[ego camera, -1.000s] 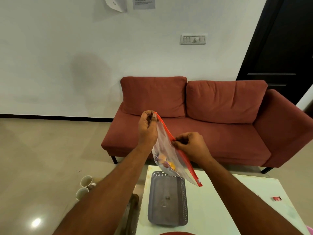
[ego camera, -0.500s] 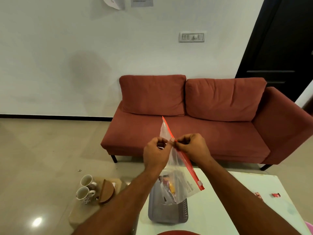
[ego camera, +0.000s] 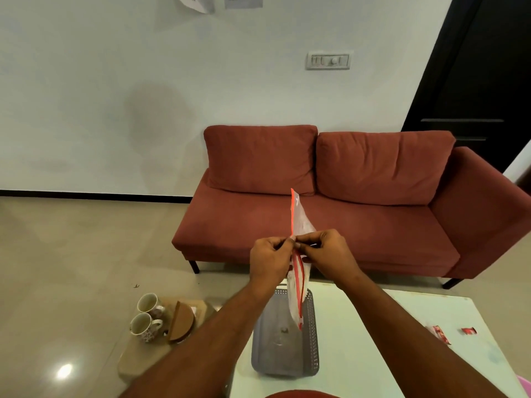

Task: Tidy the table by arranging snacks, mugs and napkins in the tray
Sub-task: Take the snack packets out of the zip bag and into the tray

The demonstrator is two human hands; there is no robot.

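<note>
Snack bag (ego camera: 298, 225), a clear zip bag with a red strip, is pinched at its edge by both hands, held up in the air above the tray (ego camera: 313, 340). Left hand (ego camera: 268, 261) and right hand (ego camera: 326, 254) meet fingertip to fingertip on the red strip, roughly halfway along it, each closed on the plastic. One corner of the bag sticks up past the fingers, the other end hangs down so the tip dangles over the tray, can't tell if it touches. Contents are too blurry to make out.

Tray is grey, perforated, sitting on the white table (ego camera: 373, 354). Couple of small red wrappers (ego camera: 439, 333) lie well off to the right on the table. Down left, on a low wooden board (ego camera: 138, 360), two mugs (ego camera: 146, 315) stand side by side next to a brown half-round holder (ego camera: 182, 323). Red sofa (ego camera: 330, 202) behind it all.
</note>
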